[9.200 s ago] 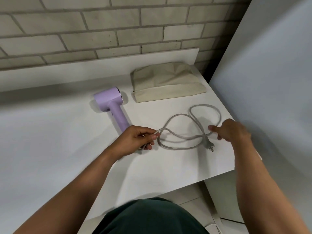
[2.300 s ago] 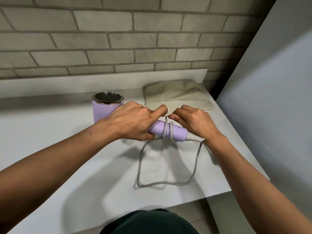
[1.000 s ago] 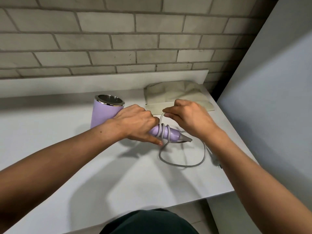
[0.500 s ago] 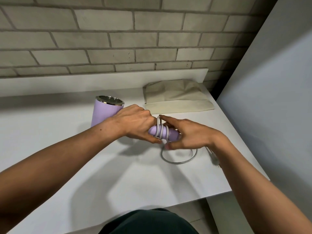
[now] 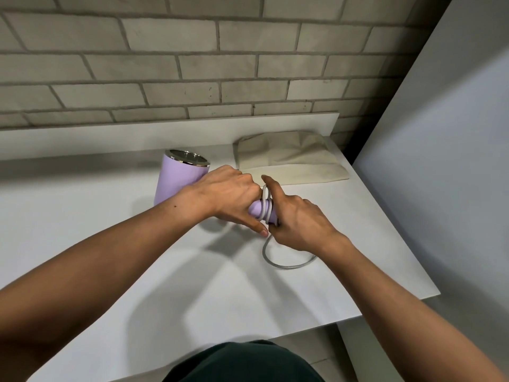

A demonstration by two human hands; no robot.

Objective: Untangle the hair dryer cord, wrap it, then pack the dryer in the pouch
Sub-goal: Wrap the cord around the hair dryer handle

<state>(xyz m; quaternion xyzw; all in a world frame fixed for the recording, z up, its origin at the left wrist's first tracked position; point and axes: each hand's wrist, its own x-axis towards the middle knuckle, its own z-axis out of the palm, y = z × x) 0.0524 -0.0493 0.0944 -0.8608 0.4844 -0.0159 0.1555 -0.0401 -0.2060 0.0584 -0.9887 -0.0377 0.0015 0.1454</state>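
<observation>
Head view, centre of frame: left hand point(image 5: 228, 198) clamped around the lilac hair dryer point(image 5: 180, 179) at its handle, barrel standing on end on the white counter point(image 5: 115, 271) with the chrome rim up. Just right of it, right hand point(image 5: 296, 220) curled over the handle's free end, index finger raised, pinching the grey cord point(image 5: 286, 264) against the coils. About 3 turns stacked on the handle between the 2 hands. Compared with half a second ago: slack loop on the counter below the hands shrunk to 1 short arc, running away under the right wrist; plug hidden now. Compared with 9 seconds ago: no tangle left, dryer turned from lying flat to propped on its barrel. Upper right of centre: beige pouch point(image 5: 289, 159) lying flat against the back ledge, apart from both hands, mouth not yet opened. Judged stage: untangling done, wrapping near its end, perhaps 1 or 2 turns to go, then tucking the plug and moving to the pouch.
</observation>
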